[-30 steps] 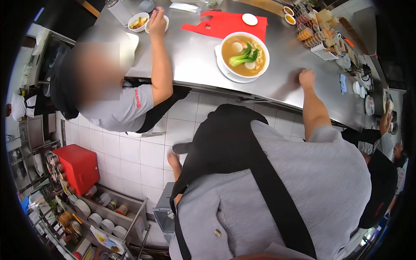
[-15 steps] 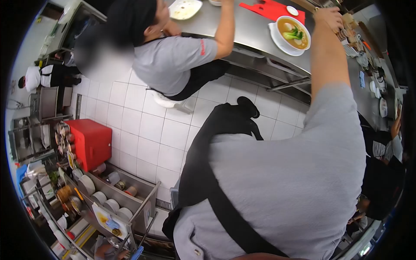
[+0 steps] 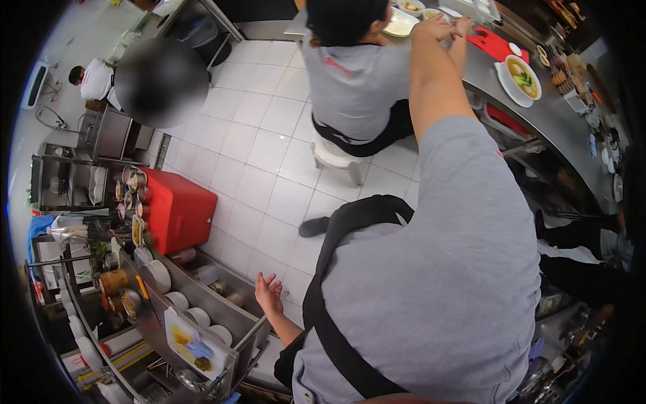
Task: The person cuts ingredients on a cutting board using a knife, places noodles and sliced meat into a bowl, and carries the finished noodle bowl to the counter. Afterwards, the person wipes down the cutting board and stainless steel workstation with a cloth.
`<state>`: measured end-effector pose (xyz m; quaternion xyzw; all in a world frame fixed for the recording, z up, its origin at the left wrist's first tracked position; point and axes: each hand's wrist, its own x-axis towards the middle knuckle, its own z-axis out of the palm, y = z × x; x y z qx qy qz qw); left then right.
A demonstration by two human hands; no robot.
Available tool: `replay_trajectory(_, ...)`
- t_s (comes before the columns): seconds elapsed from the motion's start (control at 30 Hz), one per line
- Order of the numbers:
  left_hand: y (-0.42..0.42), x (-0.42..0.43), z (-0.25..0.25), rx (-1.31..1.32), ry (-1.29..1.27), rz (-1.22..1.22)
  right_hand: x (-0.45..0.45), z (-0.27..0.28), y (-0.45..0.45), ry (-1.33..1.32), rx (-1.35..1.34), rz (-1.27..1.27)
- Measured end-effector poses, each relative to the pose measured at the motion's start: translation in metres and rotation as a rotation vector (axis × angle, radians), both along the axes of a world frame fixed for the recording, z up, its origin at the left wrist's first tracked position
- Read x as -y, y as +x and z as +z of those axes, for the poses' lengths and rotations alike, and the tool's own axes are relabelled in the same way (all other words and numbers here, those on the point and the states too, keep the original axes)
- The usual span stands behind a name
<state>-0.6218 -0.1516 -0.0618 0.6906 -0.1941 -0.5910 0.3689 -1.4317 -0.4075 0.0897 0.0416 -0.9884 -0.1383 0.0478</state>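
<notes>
My right hand (image 3: 436, 28) reaches far forward over the steel counter, its fingers stretched out beside a seated co-worker's hand (image 3: 463, 27). Small bowls (image 3: 412, 8) and a white plate (image 3: 402, 24) with pale food stand close to it. Contact between my fingers and any of these cannot be made out. Low on the left, my left hand (image 3: 269, 295) hangs open with fingers apart, nearest to a steel rack. Right of my right forearm, a bowl of soup (image 3: 521, 77) with green leaves stands on a white saucer, close to a red plastic bag (image 3: 490, 44).
A co-worker (image 3: 363, 87) in grey sits on a white stool (image 3: 336, 161) right in front of me. A red box (image 3: 178, 209) stands at left. Below it, a steel rack (image 3: 252, 337) holds stacked white bowls (image 3: 198, 316). Another person (image 3: 97, 82) is at the far left.
My right hand has moved left, from above the soup bowl to near the co-worker's hand. My left hand has come into view. The whole scene has shifted as my head turned.
</notes>
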Motion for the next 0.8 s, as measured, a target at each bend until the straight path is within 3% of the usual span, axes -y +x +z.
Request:
replay_trajectory(0.17,0.101,0.032,-0.039,-0.094,0.058,0.024,0.032,0.054,0.137,0.121,0.303,0.136)
replay_trajectory(0.2,0.120,0.037,-0.045,-0.140,0.072,0.007,0.046,0.041,0.137,0.115,0.308,0.132)
replay_trajectory(0.27,0.176,0.053,-0.095,-0.116,0.032,-0.045,0.077,0.008,0.127,0.152,0.210,-0.171)
replay_trajectory(0.33,0.200,0.072,-0.101,-0.164,-0.026,-0.069,0.062,0.049,0.189,0.196,0.290,-0.013)
replay_trajectory(0.4,0.217,0.089,-0.092,-0.172,0.032,-0.114,0.070,0.027,0.179,0.564,0.407,-0.044)
replay_trajectory(0.43,0.227,0.100,-0.095,-0.148,0.029,-0.137,0.073,0.019,0.180,0.602,0.401,-0.074)
replay_trajectory(0.57,0.275,0.145,-0.111,-0.134,0.033,-0.287,0.080,0.057,0.243,0.368,0.365,-0.094)
replay_trajectory(0.6,0.285,0.154,-0.112,0.072,-0.207,-0.499,0.076,0.070,0.257,0.279,0.375,-0.024)
replay_trajectory(0.7,0.265,0.180,-0.054,-0.156,0.103,-0.096,0.056,0.027,0.260,0.364,0.173,0.309)
replay_trajectory(0.8,0.301,0.162,-0.019,-0.095,-0.034,-0.109,0.037,-0.043,0.256,0.630,-0.053,0.804)
